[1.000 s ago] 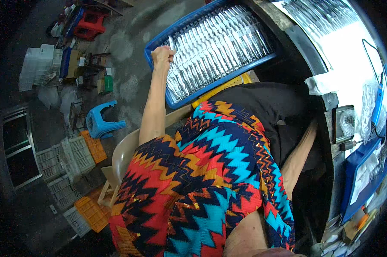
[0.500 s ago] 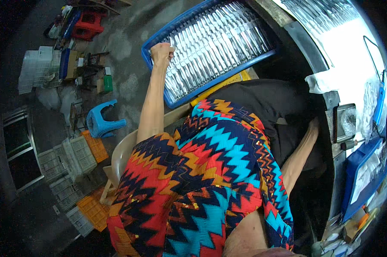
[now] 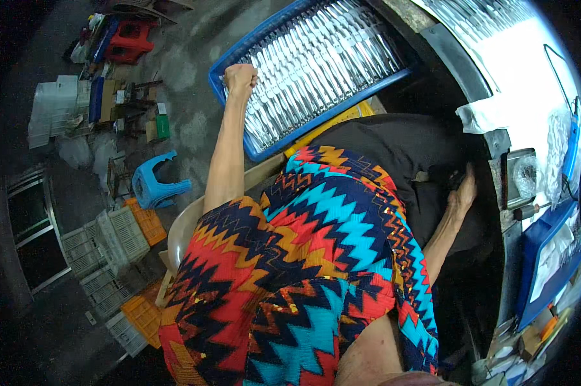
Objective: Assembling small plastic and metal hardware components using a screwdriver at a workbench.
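A blue tray point(image 3: 220, 96) lies tilted at the upper middle, packed with rows of slim, shiny silver metal pieces point(image 3: 316, 71). Over its left end is my left hand point(image 3: 241, 78), closed in a fist with the thumb side toward the pieces. Whatever the fist may hold is hidden. My right hand point(image 3: 463, 193) is low on the right, beside the dark cloth over my lap point(image 3: 393, 145) and near the workbench edge. Its fingers are partly in shadow, and I cannot make out whether they hold anything.
Under the tray is a yellow crate point(image 3: 332, 128). On the right, a brightly lit workbench point(image 3: 522, 77) bears a blue-handled tool point(image 3: 571, 151) and another blue tray point(image 3: 538, 264). A blue stool point(image 3: 155, 183), a red stool point(image 3: 129, 42) and stacked crates point(image 3: 104, 241) stand at left.
My right hand has come more into view beside the bench edge. My left fist stays over the tray's left end. The whole view has shifted slightly.
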Demonstrator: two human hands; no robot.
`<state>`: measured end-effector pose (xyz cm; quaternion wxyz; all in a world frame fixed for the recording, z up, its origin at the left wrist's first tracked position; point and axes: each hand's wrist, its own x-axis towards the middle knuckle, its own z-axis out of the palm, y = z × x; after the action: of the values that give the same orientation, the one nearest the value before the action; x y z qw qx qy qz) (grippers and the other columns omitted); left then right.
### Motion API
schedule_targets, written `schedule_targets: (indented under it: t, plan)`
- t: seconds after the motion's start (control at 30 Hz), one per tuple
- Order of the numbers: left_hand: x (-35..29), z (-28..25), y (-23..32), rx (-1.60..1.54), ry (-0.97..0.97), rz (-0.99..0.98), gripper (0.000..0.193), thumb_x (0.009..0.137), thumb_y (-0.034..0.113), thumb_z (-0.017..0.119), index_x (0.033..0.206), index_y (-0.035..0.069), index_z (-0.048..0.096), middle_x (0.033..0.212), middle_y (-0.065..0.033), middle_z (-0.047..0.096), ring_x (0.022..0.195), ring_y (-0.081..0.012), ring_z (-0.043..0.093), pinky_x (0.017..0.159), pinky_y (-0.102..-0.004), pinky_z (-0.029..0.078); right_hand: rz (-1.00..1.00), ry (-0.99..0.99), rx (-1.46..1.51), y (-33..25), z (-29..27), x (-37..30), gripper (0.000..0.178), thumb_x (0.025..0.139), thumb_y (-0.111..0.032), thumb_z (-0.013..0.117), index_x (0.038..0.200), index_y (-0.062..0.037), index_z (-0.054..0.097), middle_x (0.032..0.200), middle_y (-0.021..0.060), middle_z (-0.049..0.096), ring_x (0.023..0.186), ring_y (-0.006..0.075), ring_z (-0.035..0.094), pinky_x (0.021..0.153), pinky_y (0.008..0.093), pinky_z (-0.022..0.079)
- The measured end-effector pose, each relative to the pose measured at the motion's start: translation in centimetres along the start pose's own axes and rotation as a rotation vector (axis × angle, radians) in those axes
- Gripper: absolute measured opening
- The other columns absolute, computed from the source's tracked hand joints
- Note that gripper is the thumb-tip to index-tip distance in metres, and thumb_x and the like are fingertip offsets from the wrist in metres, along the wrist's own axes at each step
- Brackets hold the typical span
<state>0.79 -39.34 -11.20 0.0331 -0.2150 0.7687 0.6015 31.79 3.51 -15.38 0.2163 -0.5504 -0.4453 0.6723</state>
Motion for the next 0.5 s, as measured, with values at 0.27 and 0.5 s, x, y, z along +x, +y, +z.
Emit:
schedule_targets:
  t: [0.27, 0.5]
  plan:
    - [5.3, -0.7, -3.0, 0.904, 0.147, 0.209, 0.026, 0.079, 0.010, 0.044, 0.068, 0.002, 0.066, 0.071, -0.0175, 0.064, 0.065, -0.0235, 0.065, 0.055, -0.0300, 0.048, -0.095, -0.152, -0.020, -0.5, 0.5, -2.9, 0.027, 0.081, -0.018, 0.059, 0.098, 0.0027, 0.059, 0.086, 0.0058, 0.059, 0.067, 0.0154, 0.053, 0.062, 0.0287, 0.043]
    - [0.6, 1.8, 1.2, 0.475, -0.014, 0.338, 0.022, 0.064, 0.005, 0.055, 0.082, -0.002, 0.065, 0.066, -0.0088, 0.063, 0.058, -0.0155, 0.058, 0.055, -0.0281, 0.045, -0.007, -0.333, -0.034, -0.7, 0.6, -7.3, 0.023, 0.082, -0.022, 0.060, 0.093, -0.0019, 0.057, 0.066, 0.0011, 0.052, 0.051, 0.0087, 0.050, 0.045, 0.0228, 0.041]
